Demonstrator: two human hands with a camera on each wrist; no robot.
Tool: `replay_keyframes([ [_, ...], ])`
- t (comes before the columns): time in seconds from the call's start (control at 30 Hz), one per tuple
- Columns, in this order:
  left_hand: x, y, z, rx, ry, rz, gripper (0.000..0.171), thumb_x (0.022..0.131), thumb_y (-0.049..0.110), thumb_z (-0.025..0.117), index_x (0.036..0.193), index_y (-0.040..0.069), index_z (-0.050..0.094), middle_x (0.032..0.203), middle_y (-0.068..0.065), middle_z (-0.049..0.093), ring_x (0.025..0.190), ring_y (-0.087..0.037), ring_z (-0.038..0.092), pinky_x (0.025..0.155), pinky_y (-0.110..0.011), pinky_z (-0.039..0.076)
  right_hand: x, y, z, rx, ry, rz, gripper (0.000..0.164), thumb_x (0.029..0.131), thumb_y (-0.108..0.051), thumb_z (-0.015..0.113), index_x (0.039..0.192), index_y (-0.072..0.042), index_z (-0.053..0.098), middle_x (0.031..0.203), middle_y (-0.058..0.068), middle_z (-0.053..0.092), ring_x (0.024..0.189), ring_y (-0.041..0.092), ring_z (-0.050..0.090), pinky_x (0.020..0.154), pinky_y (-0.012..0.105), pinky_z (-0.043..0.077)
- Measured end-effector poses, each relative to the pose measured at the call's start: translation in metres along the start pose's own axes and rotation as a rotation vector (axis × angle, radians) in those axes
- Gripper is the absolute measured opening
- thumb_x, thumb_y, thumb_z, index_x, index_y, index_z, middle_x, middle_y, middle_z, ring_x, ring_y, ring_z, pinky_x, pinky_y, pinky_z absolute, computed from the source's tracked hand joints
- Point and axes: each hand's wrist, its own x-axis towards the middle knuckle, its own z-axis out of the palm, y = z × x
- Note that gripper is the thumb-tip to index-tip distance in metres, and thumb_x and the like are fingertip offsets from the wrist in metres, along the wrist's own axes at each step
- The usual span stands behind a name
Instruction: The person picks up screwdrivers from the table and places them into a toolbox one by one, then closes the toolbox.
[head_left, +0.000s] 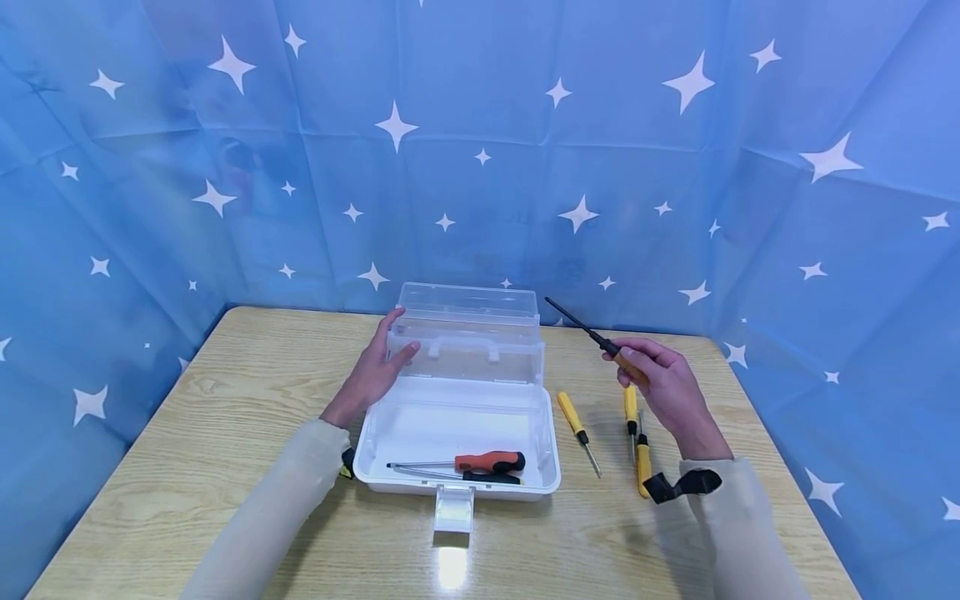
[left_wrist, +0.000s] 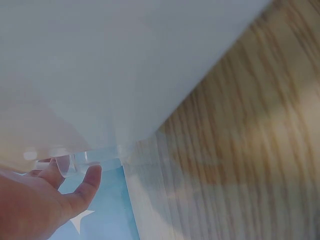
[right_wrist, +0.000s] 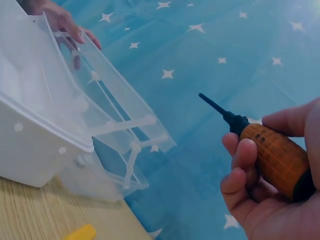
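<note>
A white plastic toolbox with a raised clear lid stands on the table. Inside, along its front wall, lie a red-and-black screwdriver and a black-handled one. At the lid's left side my left hand grips the edge, thumb in front, fingers partly hidden behind; the right wrist view also catches this hand. To the right of the box, above the table, my right hand holds a screwdriver by its orange-brown handle, its dark shaft tilted up and left.
Right of the box lie several yellow-handled screwdrivers: one close to the box, another below my right hand, and a third near the sleeve. An unfastened latch hangs at the box's front. A blue star-patterned curtain surrounds the wooden table.
</note>
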Motion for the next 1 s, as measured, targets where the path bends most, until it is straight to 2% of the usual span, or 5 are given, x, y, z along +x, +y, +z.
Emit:
replay_keyframes([
  [0.2,0.001,-0.001,0.000,-0.003,0.002,-0.005,0.071,0.099,0.056,0.050,0.157,0.041,0.012,0.167,0.000,0.009,0.145,-0.039,0.033,0.115,-0.064,0.023,-0.001,-0.002,0.005,-0.007,-0.002,-0.010,0.034,0.101,-0.021,0.059,0.123,0.005,0.062,0.102,0.005,0.072,0.070,0.017,0.054,0.065,0.023,0.052],
  [0.37,0.000,-0.001,0.001,-0.006,0.001,-0.011,0.071,0.099,0.056,0.050,0.157,0.041,0.012,0.167,0.000,0.009,0.147,-0.038,0.027,0.114,-0.065,0.023,-0.002,-0.004,0.010,-0.001,-0.007,-0.008,0.032,0.101,-0.021,0.059,0.122,0.003,0.064,0.102,0.004,0.073,0.070,0.016,0.054,0.065,0.023,0.051],
  [0.57,-0.001,0.002,0.001,-0.003,-0.006,-0.015,0.071,0.098,0.057,0.050,0.156,0.042,0.011,0.167,-0.001,0.009,0.140,-0.041,0.039,0.114,-0.066,0.024,-0.003,-0.006,0.015,-0.011,-0.023,-0.013,0.031,0.102,-0.021,0.057,0.122,0.002,0.064,0.103,0.003,0.074,0.070,0.016,0.054,0.064,0.023,0.050],
  [0.8,-0.001,0.001,0.000,-0.002,-0.006,-0.014,0.072,0.098,0.058,0.049,0.157,0.042,0.011,0.167,0.000,0.009,0.150,-0.036,0.021,0.114,-0.065,0.023,-0.003,-0.009,0.021,-0.029,-0.040,-0.004,0.031,0.102,-0.021,0.057,0.122,0.002,0.064,0.103,0.003,0.073,0.069,0.017,0.053,0.067,0.024,0.050],
  [1.0,0.000,0.001,0.000,0.000,-0.005,-0.013,0.074,0.097,0.060,0.049,0.157,0.040,0.010,0.167,0.001,0.008,0.151,-0.034,0.017,0.115,-0.064,0.022,-0.003,-0.011,0.027,-0.052,-0.060,-0.002,0.033,0.102,-0.022,0.057,0.123,0.003,0.063,0.104,0.002,0.072,0.070,0.017,0.053,0.067,0.025,0.049],
])
